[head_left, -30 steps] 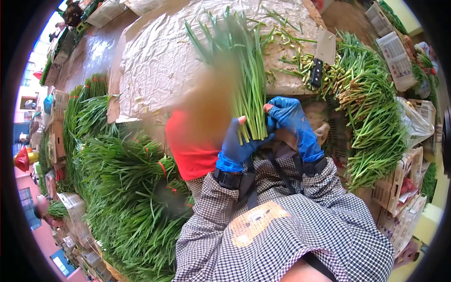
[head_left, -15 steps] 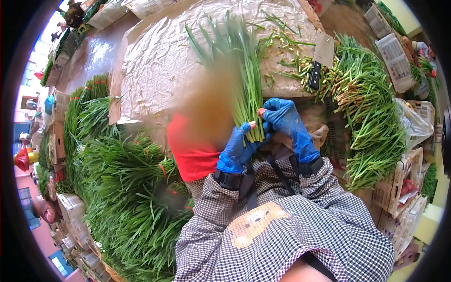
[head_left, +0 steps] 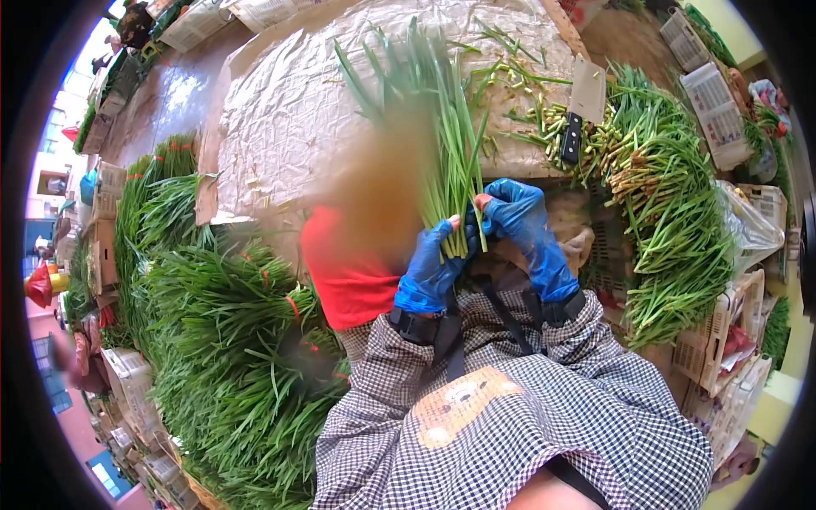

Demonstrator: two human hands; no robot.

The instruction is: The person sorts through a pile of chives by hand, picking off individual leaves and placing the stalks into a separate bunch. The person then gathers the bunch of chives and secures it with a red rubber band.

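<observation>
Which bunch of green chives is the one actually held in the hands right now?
The loose bunch standing up over the paper-covered table, gripped at its base by left hand and right hand; the other heaps lie untouched at the sides.

We find no legible text, label, brand, number or sign in this view; any print on the crates [head_left: 718, 106] is too small to read.
</observation>
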